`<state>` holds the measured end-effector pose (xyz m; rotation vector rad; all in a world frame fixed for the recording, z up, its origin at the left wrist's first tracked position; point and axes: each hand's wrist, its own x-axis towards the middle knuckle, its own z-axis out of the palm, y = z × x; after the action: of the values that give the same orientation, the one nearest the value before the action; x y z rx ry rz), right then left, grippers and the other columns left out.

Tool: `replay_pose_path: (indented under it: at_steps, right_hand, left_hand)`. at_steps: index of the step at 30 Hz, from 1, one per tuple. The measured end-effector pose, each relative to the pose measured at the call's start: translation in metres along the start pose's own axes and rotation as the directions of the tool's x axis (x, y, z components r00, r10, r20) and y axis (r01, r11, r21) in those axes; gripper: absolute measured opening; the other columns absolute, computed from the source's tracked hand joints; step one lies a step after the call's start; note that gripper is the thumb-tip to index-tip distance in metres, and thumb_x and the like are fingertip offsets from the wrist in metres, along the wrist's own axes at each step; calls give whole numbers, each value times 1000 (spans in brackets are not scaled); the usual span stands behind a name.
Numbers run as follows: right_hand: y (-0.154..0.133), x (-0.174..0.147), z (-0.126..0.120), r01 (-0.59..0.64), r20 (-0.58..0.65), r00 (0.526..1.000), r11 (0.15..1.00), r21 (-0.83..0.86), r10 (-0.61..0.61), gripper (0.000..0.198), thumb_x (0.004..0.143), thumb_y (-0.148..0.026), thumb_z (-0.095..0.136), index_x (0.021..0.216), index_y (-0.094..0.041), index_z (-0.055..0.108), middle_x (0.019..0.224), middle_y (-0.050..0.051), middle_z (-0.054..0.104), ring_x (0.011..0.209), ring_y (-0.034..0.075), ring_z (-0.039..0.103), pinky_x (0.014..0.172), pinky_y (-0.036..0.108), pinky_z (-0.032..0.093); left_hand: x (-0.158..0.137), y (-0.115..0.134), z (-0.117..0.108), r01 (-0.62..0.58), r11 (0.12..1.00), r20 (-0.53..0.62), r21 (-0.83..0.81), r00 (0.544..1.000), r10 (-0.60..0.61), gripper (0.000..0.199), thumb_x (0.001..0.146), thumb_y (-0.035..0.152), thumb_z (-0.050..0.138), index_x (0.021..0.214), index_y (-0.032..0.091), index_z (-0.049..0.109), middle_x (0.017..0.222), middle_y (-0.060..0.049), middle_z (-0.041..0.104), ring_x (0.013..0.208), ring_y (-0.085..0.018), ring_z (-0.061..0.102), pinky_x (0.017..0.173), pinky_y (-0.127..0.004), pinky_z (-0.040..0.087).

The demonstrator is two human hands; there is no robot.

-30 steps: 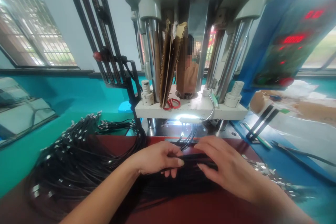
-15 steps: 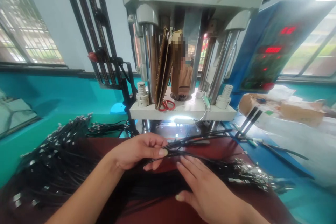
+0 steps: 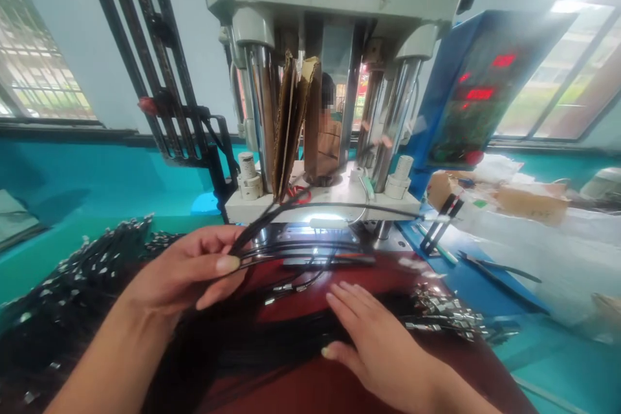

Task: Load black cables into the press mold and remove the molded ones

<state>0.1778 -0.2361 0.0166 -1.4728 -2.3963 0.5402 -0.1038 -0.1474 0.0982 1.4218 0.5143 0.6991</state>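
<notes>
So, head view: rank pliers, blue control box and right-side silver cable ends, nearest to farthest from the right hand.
1. Silver cable ends: just right of the right hand.
2. Pliers: farther right, beyond.
3. Blue control box: behind, upper right.

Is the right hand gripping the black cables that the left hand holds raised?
No: the left hand alone holds the raised cables, while the right hand is open over the cable bundle.
</notes>
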Motion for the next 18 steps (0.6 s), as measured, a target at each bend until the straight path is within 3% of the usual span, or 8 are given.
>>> replay_pose_path:
  at_steps: [3, 4, 6, 8, 9, 11, 14, 18]
  right_hand:
    - [3, -2, -5, 6, -59, 998, 903, 430, 21, 76, 80, -49, 67, 145, -21, 38, 149, 11, 37, 138, 32, 29, 115, 52, 21]
    - [4, -1, -7, 46, -115, 993, 775, 631, 34, 84, 74, -47, 74, 146, -25, 34, 150, 10, 37, 137, 32, 31, 114, 51, 24]
    - [5, 5, -12, 185, -242, 964, 375, 908, 111, 87, 71, -45, 78, 145, -29, 34, 148, 10, 40, 133, 32, 38, 111, 51, 30]
    - [8, 12, -18, 287, -289, 921, 48, 957, 263, 64, 81, -43, 70, 137, -26, 45, 140, 12, 50, 126, 31, 48, 106, 51, 35]
    - [10, 15, -21, 293, -267, 904, -31, 956, 334, 50, 86, -40, 64, 131, -23, 51, 133, 13, 56, 120, 30, 53, 104, 50, 38]
    - [14, 19, -26, 227, -183, 905, -74, 971, 384, 34, 92, -35, 57, 120, -15, 59, 119, 17, 65, 110, 29, 60, 100, 49, 41]
    - [20, 20, -36, 87, -79, 977, -34, 996, 200, 32, 93, -31, 56, 114, -9, 63, 110, 20, 68, 106, 30, 62, 98, 49, 42]
    - [24, 23, -52, -11, 25, 996, 160, 987, -84, 31, 88, -25, 64, 115, -12, 65, 109, 14, 69, 101, 24, 65, 87, 35, 51]
  left_hand:
    - [6, -6, 10, 128, 991, 97, 47, 986, -132, 23, 83, 34, 62, 90, 12, 63, 49, 3, 54, 38, -4, 37, 40, -16, 26]
    - [10, -11, 15, 189, 980, 153, 61, 969, -196, 24, 83, 35, 62, 90, 12, 63, 52, 2, 56, 39, -5, 40, 40, -16, 28]
    - [20, -25, 28, 293, 950, 239, 111, 919, -312, 28, 84, 38, 62, 93, 12, 63, 57, 1, 59, 42, -7, 46, 42, -17, 35]
    - [27, -41, 40, 353, 917, 288, 184, 873, -394, 29, 84, 41, 61, 94, 14, 63, 63, -1, 62, 48, -8, 52, 47, -19, 40]
    - [29, -49, 46, 373, 902, 308, 217, 851, -426, 29, 84, 42, 61, 93, 15, 63, 66, -2, 63, 51, -9, 55, 49, -20, 42]
    - [30, -59, 56, 398, 879, 345, 263, 812, -471, 28, 83, 43, 61, 93, 16, 64, 73, -4, 66, 56, -11, 59, 53, -21, 46]
    - [35, -61, 74, 416, 873, 374, 256, 790, -486, 28, 81, 41, 65, 95, 17, 65, 81, -6, 68, 65, -13, 62, 62, -25, 50]
    - [57, -55, 109, 350, 937, 268, 3, 902, -338, 29, 79, 37, 67, 97, 15, 62, 90, -8, 66, 71, -16, 64, 69, -33, 52]
